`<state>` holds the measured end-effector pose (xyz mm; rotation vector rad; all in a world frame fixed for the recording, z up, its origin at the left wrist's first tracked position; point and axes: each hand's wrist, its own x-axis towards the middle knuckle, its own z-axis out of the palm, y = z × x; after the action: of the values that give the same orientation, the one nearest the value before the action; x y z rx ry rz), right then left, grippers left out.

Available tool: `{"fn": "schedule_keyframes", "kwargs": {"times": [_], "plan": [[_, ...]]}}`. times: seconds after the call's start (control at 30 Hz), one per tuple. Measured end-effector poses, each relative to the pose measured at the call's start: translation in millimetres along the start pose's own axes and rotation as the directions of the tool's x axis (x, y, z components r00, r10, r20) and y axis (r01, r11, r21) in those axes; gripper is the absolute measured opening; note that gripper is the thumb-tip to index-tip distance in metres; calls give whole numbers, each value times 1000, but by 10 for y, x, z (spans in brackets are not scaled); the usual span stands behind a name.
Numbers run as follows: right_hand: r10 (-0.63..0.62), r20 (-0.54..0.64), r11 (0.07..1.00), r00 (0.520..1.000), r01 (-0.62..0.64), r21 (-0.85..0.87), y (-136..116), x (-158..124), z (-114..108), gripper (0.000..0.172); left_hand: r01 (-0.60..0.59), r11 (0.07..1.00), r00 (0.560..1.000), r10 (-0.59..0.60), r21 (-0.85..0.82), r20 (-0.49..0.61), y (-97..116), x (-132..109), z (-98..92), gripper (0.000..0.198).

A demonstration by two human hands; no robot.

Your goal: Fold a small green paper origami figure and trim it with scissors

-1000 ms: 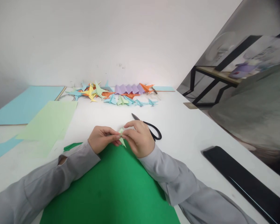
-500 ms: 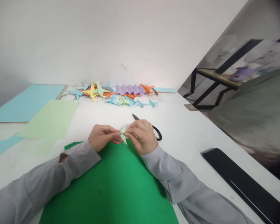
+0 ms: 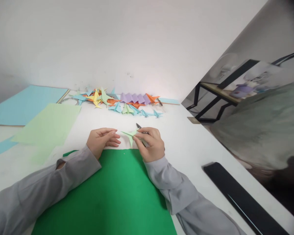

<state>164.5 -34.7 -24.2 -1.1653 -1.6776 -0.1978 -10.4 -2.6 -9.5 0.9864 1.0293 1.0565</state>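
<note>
My right hand (image 3: 152, 143) pinches a small light green origami figure (image 3: 130, 134) between thumb and fingers. The figure has pointed ends, like a bird or a plane, and its right part is hidden by my fingers. To its left, my left hand (image 3: 103, 141) is apart from it, fingers loosely stretched and holding nothing. Behind my right hand lies a pair of scissors (image 3: 138, 126), mostly covered, with its dark tip showing. Below both hands spreads a large green sheet (image 3: 107, 189).
Several colourful origami figures (image 3: 96, 98) and a pleated purple paper (image 3: 134, 98) line the wall. Light green paper (image 3: 51, 124) and a blue sheet (image 3: 29, 104) lie at the left. A long black object (image 3: 235, 195) lies along the right side of the white table (image 3: 186, 147).
My left hand has let go of the origami figure and moved slightly left. My right hand keeps it, turned so a long point faces left. The view has shifted a little.
</note>
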Motion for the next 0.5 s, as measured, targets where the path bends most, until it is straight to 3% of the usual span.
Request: {"fn": "schedule_keyframes", "kwargs": {"times": [0.3, 0.5], "plan": [[15, -27, 1000, 1000, -14, 11, -133, -47, -3, 9, -6, 1000, 996, 4, 21, 86, -40, 7, 17, 28], [-15, 53, 998, 998, 11, 64, -215, -76, -27, 11, -58, 998, 989, 63, -40, 133, -101, 44, -25, 24]]}}
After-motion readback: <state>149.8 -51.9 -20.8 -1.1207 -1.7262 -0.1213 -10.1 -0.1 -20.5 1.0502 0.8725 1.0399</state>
